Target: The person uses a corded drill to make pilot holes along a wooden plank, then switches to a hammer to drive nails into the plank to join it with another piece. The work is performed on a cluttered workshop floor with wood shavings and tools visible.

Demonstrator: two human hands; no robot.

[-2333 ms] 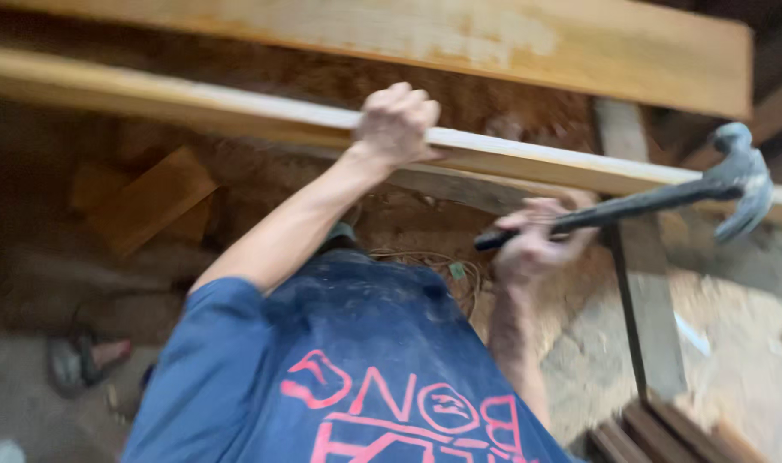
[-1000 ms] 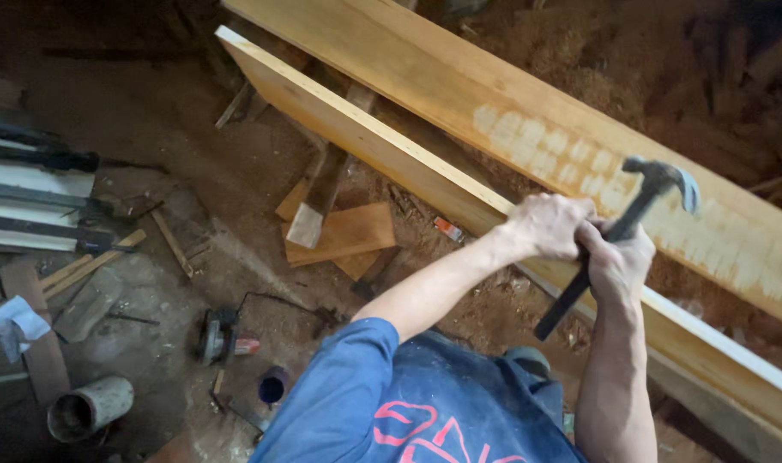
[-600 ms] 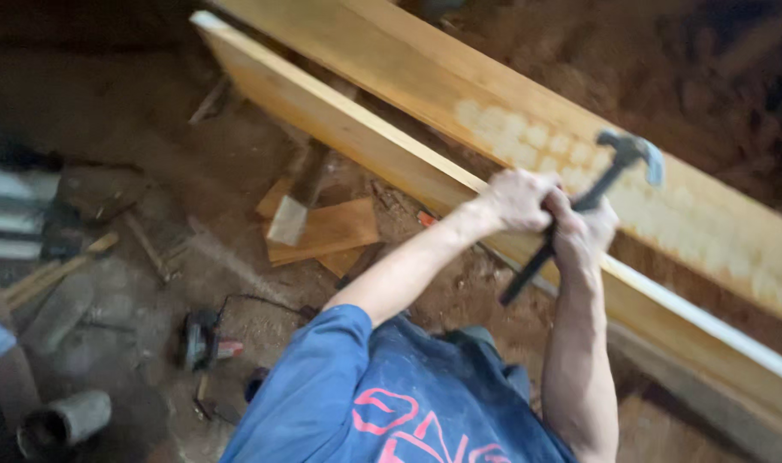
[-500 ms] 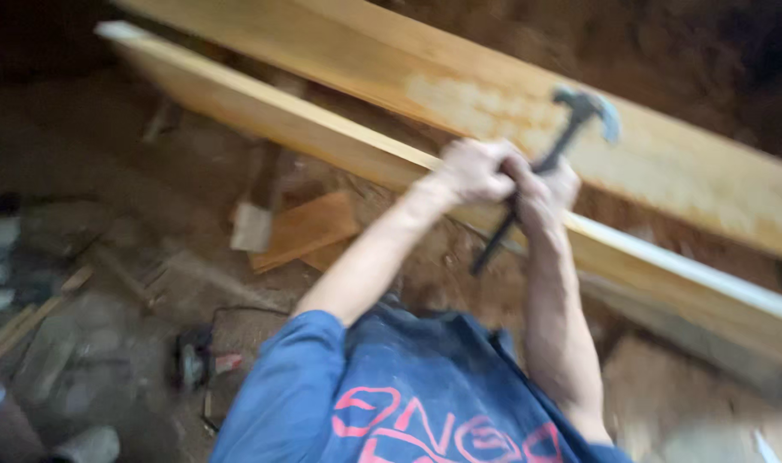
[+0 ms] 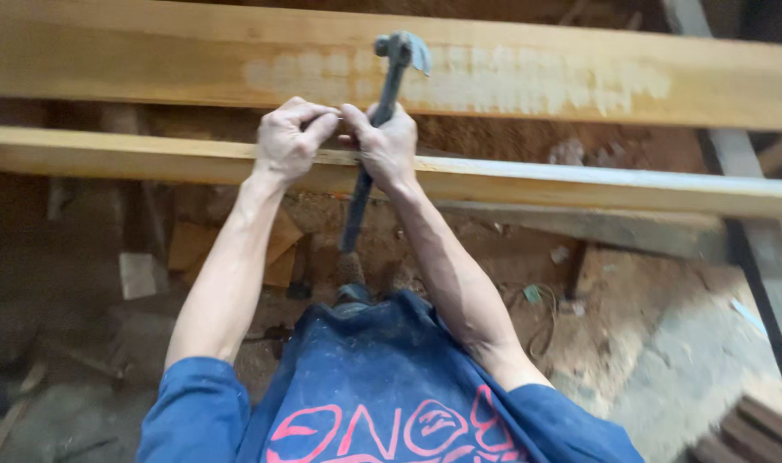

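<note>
In the head view, a nail-setting step appears to be in hand: the left hand [image 5: 289, 141] is pinched shut at the top edge of the near plank [image 5: 579, 184], its fingers [image 5: 315, 129] closed on something too small to make out, while the right hand [image 5: 389, 146] is wrapped around the shaft of the claw hammer [image 5: 382, 111], whose head stands raised just beyond, against the far plank [image 5: 150, 64]. A short, controlled tap onto the pinched spot seems called for, with the fingertips kept clear. No surface is seen, only a dirt floor [image 5: 665, 343] below, strewn with sawdust and wood offcuts [image 5: 193, 249] at the left.
</note>
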